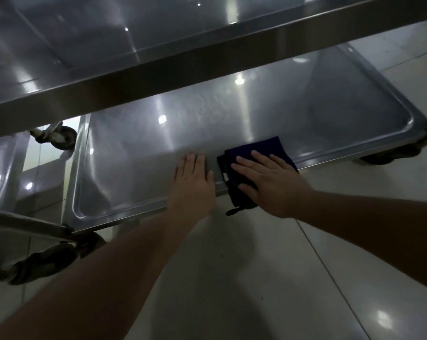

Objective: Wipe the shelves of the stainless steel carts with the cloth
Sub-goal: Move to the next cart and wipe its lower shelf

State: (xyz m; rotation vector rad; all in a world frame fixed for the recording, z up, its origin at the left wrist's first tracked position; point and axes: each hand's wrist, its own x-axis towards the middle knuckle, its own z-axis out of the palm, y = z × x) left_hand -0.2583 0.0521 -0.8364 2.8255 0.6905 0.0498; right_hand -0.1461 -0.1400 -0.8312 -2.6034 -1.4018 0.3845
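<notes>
Cloth [254, 155], dark blue and folded, lies on the near rim of the lower shelf [207, 123] of the stainless steel cart, 1 corner and a small loop hanging over the edge. The right hand [268, 182] presses flat on it, fingers straight and slightly spread. The left hand [192, 185] rests flat on the bare steel just beside the cloth, fingers together. The upper shelf [109, 45] runs above. 2 caster wheels [62, 137] show at left over the pale tiled floor [256, 278].
</notes>
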